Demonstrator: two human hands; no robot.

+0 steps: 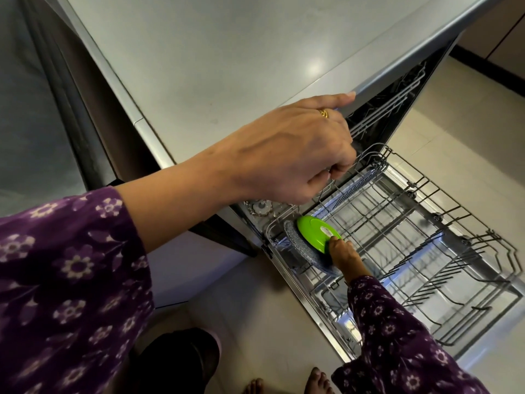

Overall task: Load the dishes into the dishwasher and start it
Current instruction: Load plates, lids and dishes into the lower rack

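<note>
Fingers [336, 245] of the right hand [343, 255] grasp the green plate [314, 233], which stands tilted against a grey plate [301, 253] in the near left corner of the lower rack [420, 243]. The forearm reaches down into the rack from its near side. A white sticker on the green plate is too small to read. Above the rack's left end hangs the left hand [289, 155], palm down and wearing a ring [324, 113]. Its index finger lies straight along the dishwasher top [227, 52] and the other fingers curl at a rack wire; I cannot tell if they grip it.

Two hands [284, 155] [342, 255], one green plate [314, 233], one grey plate [302, 253], two racks [426, 237] [392, 106]
</note>
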